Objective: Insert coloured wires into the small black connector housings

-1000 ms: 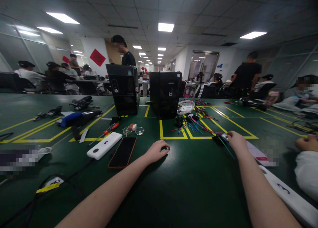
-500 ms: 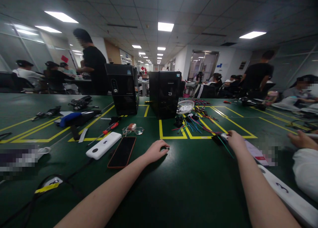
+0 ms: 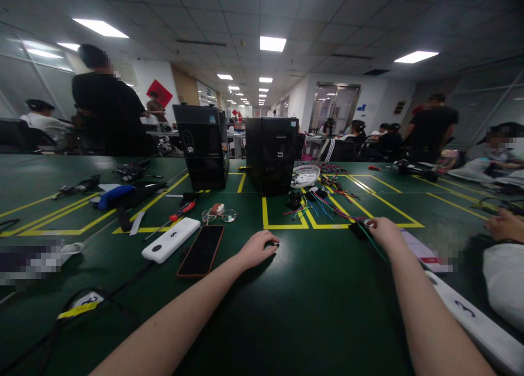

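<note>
Left hand (image 3: 257,249) rests on the green table (image 3: 319,299), fingers curled, probably just for support; can't tell if it's gripping the dark bit at its tips. Right hand (image 3: 370,223) has fingertips at the end of the green wire (image 3: 375,242), just right of a black piece (image 3: 358,230), likely to steady it; can't tell if they're clamped. Yellow tape (image 3: 286,227) presumably marks part spots. Vs half a second ago: right fingertips shifted slightly left, covering the white bit, left hand unchanged

White basket (image 3: 307,174) beside a black computer tower (image 3: 272,156); eyeglasses (image 3: 228,216)
</note>
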Tool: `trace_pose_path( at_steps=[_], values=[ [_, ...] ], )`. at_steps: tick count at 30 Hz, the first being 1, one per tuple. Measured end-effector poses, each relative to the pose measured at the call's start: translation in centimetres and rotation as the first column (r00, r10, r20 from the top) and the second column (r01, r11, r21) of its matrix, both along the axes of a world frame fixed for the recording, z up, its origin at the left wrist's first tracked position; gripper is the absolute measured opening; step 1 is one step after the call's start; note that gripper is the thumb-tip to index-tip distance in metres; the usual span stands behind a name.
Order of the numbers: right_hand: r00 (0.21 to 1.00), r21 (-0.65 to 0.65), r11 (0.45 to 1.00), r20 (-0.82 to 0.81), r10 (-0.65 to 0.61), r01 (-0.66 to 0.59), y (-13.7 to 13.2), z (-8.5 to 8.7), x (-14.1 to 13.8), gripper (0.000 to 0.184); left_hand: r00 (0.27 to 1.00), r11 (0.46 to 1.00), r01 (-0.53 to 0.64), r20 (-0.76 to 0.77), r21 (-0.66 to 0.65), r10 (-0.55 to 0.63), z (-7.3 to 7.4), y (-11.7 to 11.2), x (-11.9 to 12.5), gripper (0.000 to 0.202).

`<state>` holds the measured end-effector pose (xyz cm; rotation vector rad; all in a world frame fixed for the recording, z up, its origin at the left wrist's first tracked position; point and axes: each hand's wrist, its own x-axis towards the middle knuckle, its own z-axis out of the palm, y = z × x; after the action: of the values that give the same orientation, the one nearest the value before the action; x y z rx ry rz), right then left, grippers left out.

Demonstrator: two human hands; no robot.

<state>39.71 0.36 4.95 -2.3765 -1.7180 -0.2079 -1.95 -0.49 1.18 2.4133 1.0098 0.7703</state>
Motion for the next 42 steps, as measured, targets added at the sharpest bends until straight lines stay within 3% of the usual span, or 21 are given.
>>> trace_pose_path(
  at_steps=[10,15,20,24,28,30,32,36,42],
  values=[
    [1.0,0.002,1.0,0.028,0.006,-0.006,0.0,0.0,-0.6,0.026,1.0,0.999,-0.015,-0.013,-0.04,0.014,0.5,-0.3,0.0,0.019],
    [0.996,-0.015,0.999,-0.081,0.041,-0.042,0.5,-0.5,-0.3,0.024,1.0,1.0,-0.008,-0.007,-0.024,0.007,0.4,-0.2,-0.1,0.019],
    [0.962,0.017,0.979,-0.181,0.203,-0.203,0.9,-0.5,-3.7,0.017,1.0,1.0,-0.011,0.009,-0.022,0.011,-0.1,0.0,0.0,0.018],
    [0.849,0.054,0.876,-0.226,0.478,-0.479,0.4,-0.2,-10.9,0.017,0.997,0.998,-0.042,0.059,-0.053,0.045,-0.2,0.2,0.0,0.021],
    [0.685,0.1,0.715,-0.222,0.694,-0.692,-1.2,-0.4,-18.4,0.018,0.976,0.99,-0.134,0.164,-0.049,0.14,-0.7,0.8,0.1,0.024],
    [0.607,0.138,0.632,-0.185,0.773,-0.762,-2.2,-0.6,-20.9,0.018,0.963,0.985,-0.165,0.205,-0.055,0.173,-1.0,1.2,0.1,0.026],
    [0.566,0.15,0.583,-0.145,0.812,-0.798,-3.1,-0.9,-22.4,0.018,0.965,0.986,-0.147,0.209,-0.076,0.16,-1.3,1.5,0.1,0.029],
    [0.548,0.173,0.555,-0.091,0.831,-0.813,-4.0,-1.1,-23.3,0.017,0.973,0.988,-0.135,0.179,-0.068,0.146,-1.4,1.5,0.1,0.031],
    [0.549,0.161,0.552,-0.063,0.833,-0.818,-4.6,-0.9,-24.0,0.016,0.966,0.977,-0.211,0.141,-0.038,0.215,-1.3,1.3,0.0,0.027]
  ],
)
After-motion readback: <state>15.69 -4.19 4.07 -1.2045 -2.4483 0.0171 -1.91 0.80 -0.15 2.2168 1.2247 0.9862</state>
